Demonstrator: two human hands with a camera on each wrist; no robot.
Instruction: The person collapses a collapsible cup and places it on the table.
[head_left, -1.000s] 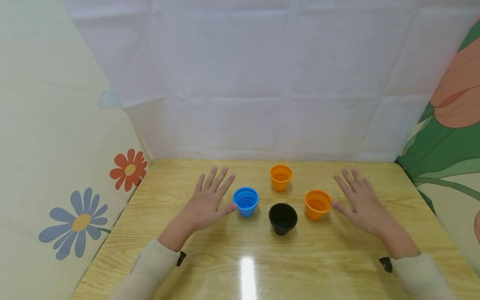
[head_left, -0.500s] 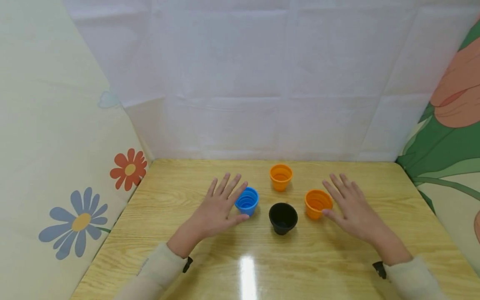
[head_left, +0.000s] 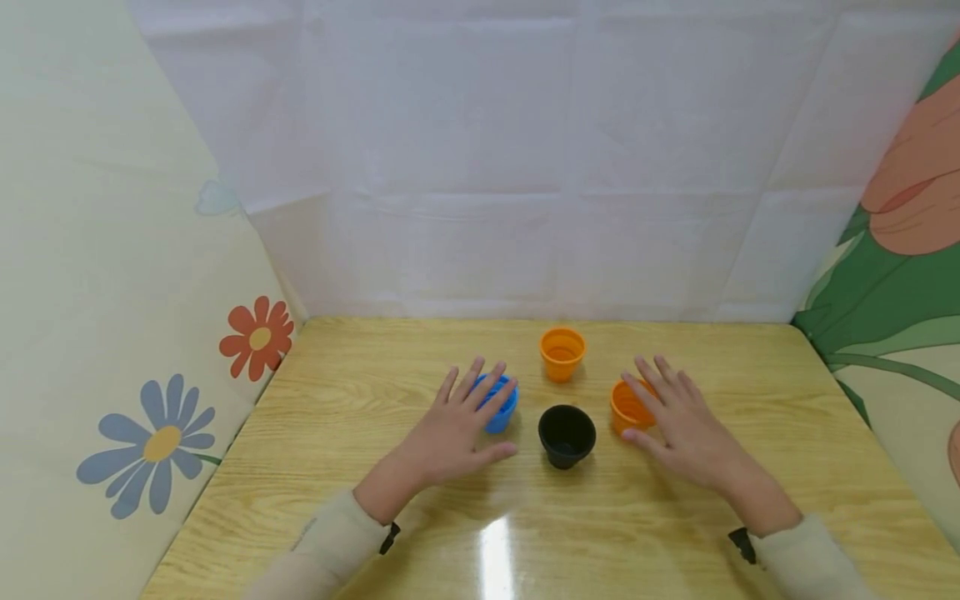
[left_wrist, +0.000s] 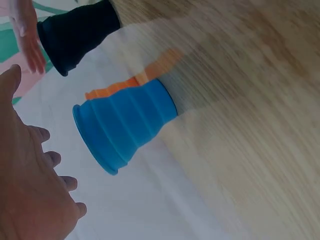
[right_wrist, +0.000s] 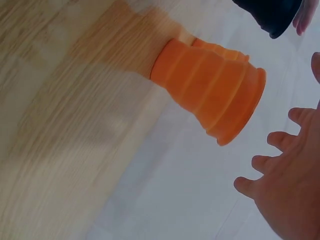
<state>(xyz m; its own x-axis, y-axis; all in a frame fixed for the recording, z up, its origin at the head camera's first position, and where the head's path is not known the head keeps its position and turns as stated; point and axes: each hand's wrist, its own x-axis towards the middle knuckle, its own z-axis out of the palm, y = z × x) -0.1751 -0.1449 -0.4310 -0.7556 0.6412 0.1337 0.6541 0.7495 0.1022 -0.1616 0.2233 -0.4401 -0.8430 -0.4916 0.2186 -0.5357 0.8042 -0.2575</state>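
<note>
My left hand (head_left: pixel 450 433), fingers spread, hovers over the near side of a blue ribbed cup (head_left: pixel 507 410) and partly covers it in the head view. The left wrist view shows that blue cup (left_wrist: pixel 125 122) upright on the table, apart from the fingers. My right hand (head_left: pixel 690 437) is likewise spread, overlapping an orange ribbed cup (head_left: pixel 626 408) on the right. In the right wrist view this orange cup (right_wrist: pixel 210 90) stands just beyond the fingertips. Between the hands is a black cup (head_left: pixel 567 437), mouth up. Neither hand holds anything.
A second orange cup (head_left: pixel 562 353) stands behind the black one, toward the back of the wooden table (head_left: pixel 600 533). White cloth (head_left: pixel 480 167) hangs along the table's back edge. Flower-printed cloth (head_left: pixel 112 292) flanks the left side, with more on the right.
Both hands have moved inward and slightly nearer the person, the left rightward over the blue cup, the right leftward over the orange cup. The cups have stayed in place.
</note>
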